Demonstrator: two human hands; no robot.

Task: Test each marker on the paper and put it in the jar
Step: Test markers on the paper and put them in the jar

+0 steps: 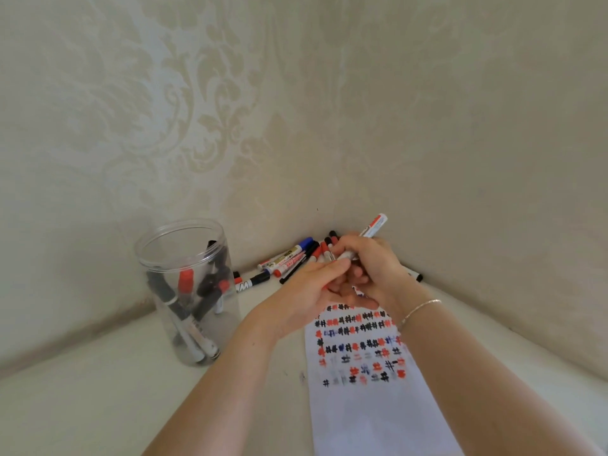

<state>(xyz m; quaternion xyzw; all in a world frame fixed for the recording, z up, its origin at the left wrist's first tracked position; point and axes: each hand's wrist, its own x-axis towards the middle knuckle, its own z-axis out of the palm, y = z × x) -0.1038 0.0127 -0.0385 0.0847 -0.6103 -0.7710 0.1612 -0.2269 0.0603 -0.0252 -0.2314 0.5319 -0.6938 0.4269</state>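
**Marker held in both hands above the test paper**

The marker [371, 232] has a white barrel with a red printed band near its upper end; the print is too small to read. It is tilted, upper end pointing up and to the right, above the far end of the paper [362, 406]. The right hand [375, 264] has its fingers curled round the barrel. The left hand [309, 291] meets the lower end with thumb and fingers; its grip there is hidden, so its state cannot be told.

The paper carries rows of hash-like marks in red, black and blue.

The clear jar [154, 245] stands upright to the left, well apart from the hands. It contains several markers with red and black caps, leaning.

Loose markers [289, 258] lie in the corner behind the hands. Their labels are illegible.
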